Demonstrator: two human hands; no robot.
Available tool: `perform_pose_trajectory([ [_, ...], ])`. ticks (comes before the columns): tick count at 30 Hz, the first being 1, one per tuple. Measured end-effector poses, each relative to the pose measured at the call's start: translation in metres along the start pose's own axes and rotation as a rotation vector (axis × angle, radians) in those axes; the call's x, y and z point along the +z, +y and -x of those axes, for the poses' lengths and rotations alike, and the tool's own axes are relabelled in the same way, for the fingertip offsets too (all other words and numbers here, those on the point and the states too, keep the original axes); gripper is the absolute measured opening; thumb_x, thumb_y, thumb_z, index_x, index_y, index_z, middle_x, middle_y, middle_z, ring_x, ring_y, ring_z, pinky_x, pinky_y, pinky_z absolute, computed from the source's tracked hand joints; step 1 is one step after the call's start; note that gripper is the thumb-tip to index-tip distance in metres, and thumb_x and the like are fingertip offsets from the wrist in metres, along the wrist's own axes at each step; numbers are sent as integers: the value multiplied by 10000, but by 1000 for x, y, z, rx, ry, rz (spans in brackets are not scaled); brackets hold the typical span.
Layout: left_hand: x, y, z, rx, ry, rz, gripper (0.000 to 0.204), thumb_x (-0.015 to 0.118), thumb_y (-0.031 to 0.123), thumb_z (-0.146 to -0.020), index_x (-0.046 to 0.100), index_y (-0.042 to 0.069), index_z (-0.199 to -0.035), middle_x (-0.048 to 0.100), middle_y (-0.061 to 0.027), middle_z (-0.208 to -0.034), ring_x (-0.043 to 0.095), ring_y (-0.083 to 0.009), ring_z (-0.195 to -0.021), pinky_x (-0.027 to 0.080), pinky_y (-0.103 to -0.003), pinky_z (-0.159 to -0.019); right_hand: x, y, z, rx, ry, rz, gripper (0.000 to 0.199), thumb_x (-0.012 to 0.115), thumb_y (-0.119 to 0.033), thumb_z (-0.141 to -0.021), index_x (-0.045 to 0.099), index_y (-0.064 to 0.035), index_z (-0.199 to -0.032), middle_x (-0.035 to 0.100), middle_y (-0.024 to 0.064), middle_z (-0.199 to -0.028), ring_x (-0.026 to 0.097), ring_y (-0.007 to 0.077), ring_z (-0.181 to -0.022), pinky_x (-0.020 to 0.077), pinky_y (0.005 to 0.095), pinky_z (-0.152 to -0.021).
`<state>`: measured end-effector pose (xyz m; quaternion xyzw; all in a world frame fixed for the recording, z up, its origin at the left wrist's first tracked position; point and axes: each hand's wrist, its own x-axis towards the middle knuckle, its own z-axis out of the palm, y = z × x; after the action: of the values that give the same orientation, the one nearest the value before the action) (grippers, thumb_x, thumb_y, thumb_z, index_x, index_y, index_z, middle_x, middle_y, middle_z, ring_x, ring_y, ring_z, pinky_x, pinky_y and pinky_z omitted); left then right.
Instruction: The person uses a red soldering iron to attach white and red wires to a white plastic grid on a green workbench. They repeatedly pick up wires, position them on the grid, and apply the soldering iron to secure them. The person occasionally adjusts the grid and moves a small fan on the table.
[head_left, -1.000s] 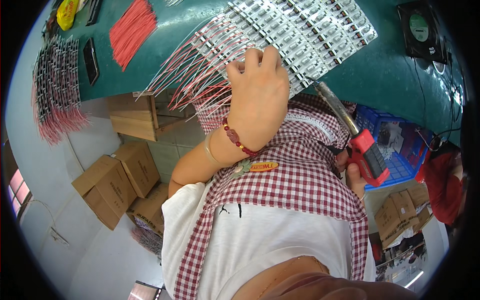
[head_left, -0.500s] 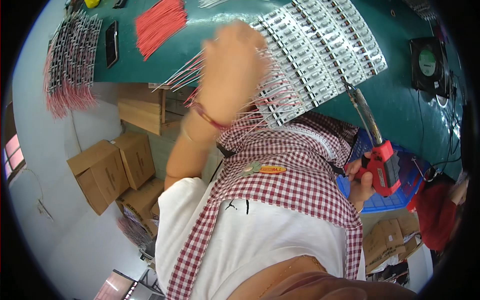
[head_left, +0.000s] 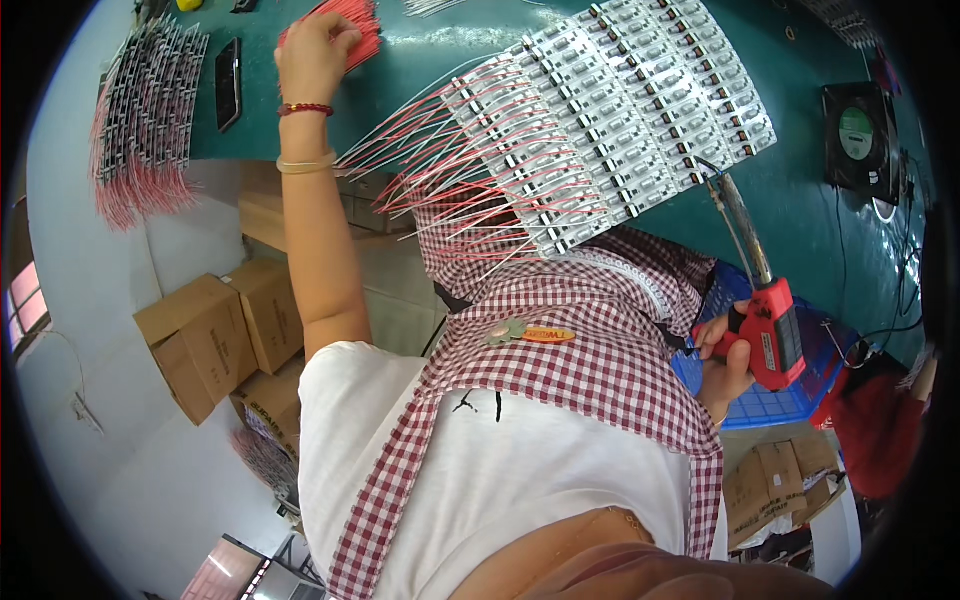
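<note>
Left hand (head_left: 315, 62), fingers curled, has moved from the panel (head_left: 620, 110) to the red wires (head_left: 367, 40) on the green table (head_left: 800, 80) — whether pinching any, I cannot tell; right hand (head_left: 728, 362) grips a soldering iron (head_left: 770, 335). Lettering marks badge (head_left: 548, 335) and cartons (head_left: 200, 350).

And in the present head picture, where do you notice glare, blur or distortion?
In the head view, pale glare on the green table, right of the red wires; in the head view, the left hand looks fairly clear, without strong motion blur; in the head view, fisheye bending toward the rim, with black corners.
</note>
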<state>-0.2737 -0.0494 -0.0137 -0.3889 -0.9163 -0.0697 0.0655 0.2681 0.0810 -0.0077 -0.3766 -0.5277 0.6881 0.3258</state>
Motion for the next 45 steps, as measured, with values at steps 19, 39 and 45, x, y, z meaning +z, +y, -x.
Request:
perform_pose_trajectory([
  [19, -33, 226, 161, 398, -25, 753, 227, 663, -55, -720, 673, 46, -923, 627, -54, -792, 568, -229, -741, 455, -344, -678, -8, 8, 23, 62, -76, 44, 616, 639, -456, -872, 464, 26, -1214, 545, 72, -679, 473, 127, -499, 416, 279, -508],
  [39, -20, 246, 187, 224, -76, 699, 413, 709, -41, -733, 561, 42, -1110, 572, -44, -750, 536, -219, -724, 402, -358, -732, -25, 32, 46, 248, -175, 84, 439, 712, -409, -835, 624, -1, -971, 593, 36, -740, 532, 110, -624, 421, 254, -560],
  [45, -26, 245, 181, 226, -140, 708, 449, 693, -57, -736, 537, 37, -1147, 561, -49, -744, 532, -229, -729, 408, -366, -745, -36, 39, 43, 194, -249, 322, 359, 694, -394, -827, 651, -38, -811, 618, 43, -705, 563, 163, -596, 431, 294, -558],
])
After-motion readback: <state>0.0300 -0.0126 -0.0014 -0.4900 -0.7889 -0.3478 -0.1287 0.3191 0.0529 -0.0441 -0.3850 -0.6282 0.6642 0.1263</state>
